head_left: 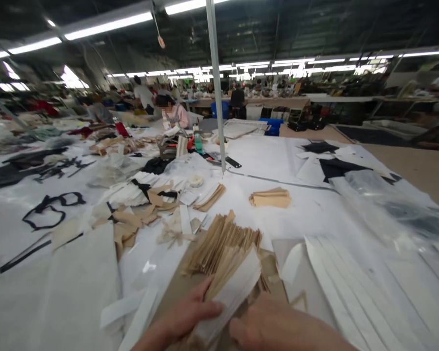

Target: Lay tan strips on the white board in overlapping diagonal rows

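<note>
My left hand (193, 312) is closed around a white strip (237, 282) with tan pieces (225, 273) lying along its left side. The thumb presses on the white face, and the fingers go behind. Close by on the right, my right hand (263, 319) is curled beside the lower end of the strip; what its fingers hold, if anything, is hidden. Just beyond both hands, a thick row of tan cut pieces (219, 243) leans on edge on a brown board (177, 278).
A small tan bundle (270, 197) lies further back on the white table. Tan and black scraps (131, 219) are scattered left, white strips (336, 278) and clear plastic (395, 209) right. A metal post (216, 87) rises mid-table. A person (175, 116) works at the far side.
</note>
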The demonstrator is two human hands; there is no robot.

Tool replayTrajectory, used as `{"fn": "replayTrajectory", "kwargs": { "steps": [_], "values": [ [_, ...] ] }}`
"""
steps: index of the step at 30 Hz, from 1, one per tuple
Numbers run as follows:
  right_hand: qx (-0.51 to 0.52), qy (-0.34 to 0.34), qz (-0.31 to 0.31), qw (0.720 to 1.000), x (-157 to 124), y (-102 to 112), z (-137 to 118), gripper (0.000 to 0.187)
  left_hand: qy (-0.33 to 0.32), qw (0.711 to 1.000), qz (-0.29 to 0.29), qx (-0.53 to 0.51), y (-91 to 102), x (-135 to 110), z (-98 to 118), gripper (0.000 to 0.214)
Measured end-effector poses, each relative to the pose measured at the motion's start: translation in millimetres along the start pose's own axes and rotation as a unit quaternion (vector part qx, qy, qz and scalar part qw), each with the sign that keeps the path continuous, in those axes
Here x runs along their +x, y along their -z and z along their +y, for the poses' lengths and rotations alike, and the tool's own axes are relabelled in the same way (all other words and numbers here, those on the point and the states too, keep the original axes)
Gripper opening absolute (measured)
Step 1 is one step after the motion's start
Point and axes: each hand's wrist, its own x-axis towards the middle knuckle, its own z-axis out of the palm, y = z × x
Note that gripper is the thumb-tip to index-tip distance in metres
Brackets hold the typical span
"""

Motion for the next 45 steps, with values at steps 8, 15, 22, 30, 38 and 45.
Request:
{"fn": "replayTrajectory", "kwargs": {
  "steps": [8, 15, 22, 30, 38, 45],
  "values": [
    [-0.127, 0.05, -0.056, 0.989, 29, -9, 3, 0.013, 0.012, 0.999, -0.042, -0.014, -16.0, -1, 16, 0.068],
    [-0.121, 0.043, 0.052, 0.99, 30, -26, 18, 0.007, 0.012, 0.999, 0.033, -0.026, -11.7, -10, 1, 0.059],
    [-0.139, 0.021, 0.089, 0.986, 32, -30, 18, 0.012, -0.009, 0.999, 0.013, -0.028, -15.4, -5, 0, 0.072],
    [0.053, -0.128, 0.332, 0.933, -46, -60, 33, 0.044, 0.027, 0.968, 0.105, 0.227, -23.6, -15, -27, 0.071],
    [0.231, -0.346, 0.348, 0.84, -128, -203, 24, 0.045, 0.09, 0.823, 0.017, 0.561, -55.5, 0, -94, 0.078],
    [0.405, -0.383, 0.346, 0.755, -109, -253, 26, 0.051, 0.095, 0.765, 0.06, 0.634, -68.5, 13, -122, 0.078]
  ]
}}
